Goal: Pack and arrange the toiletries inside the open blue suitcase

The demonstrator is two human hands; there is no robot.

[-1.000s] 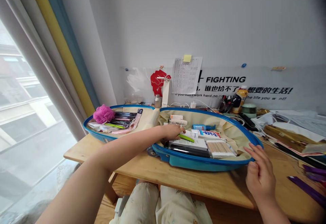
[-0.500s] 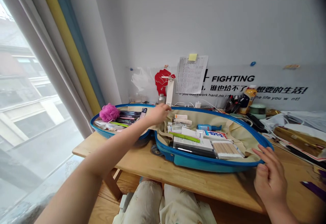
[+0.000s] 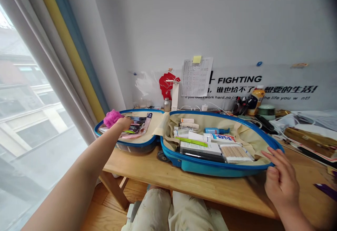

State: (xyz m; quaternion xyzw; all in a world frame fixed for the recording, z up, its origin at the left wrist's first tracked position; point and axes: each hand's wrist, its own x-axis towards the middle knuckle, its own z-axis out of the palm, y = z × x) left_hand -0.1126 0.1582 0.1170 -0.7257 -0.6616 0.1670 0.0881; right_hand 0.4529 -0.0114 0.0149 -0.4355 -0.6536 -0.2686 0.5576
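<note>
An open blue suitcase (image 3: 223,170) lies spread on the wooden table. My left hand (image 3: 126,123) is over its left half, among dark slim packaged items (image 3: 138,120) and beside a pink bath puff (image 3: 112,117); its fingertips are hidden, so any grip cannot be made out. At the right rim rests my right hand (image 3: 282,178), fingers spread and holding nothing. Inside the right half are a toothpaste box (image 3: 222,138), a pack of cotton swabs (image 3: 235,153), a blue bottle (image 3: 216,130), a green strip-like item (image 3: 191,141) and white boxes.
Behind the suitcase stand a white lamp (image 3: 175,96), a small clear bottle (image 3: 166,104) and an orange-labelled bottle (image 3: 256,101). Cables and a brown pouch (image 3: 308,141) lie on the table's right side. A curtained window is on the left.
My left hand has moved left from the suitcase's middle hinge to the items by the pink bath puff. The fabric flap at the hinge now shows. My right hand stays at the right rim.
</note>
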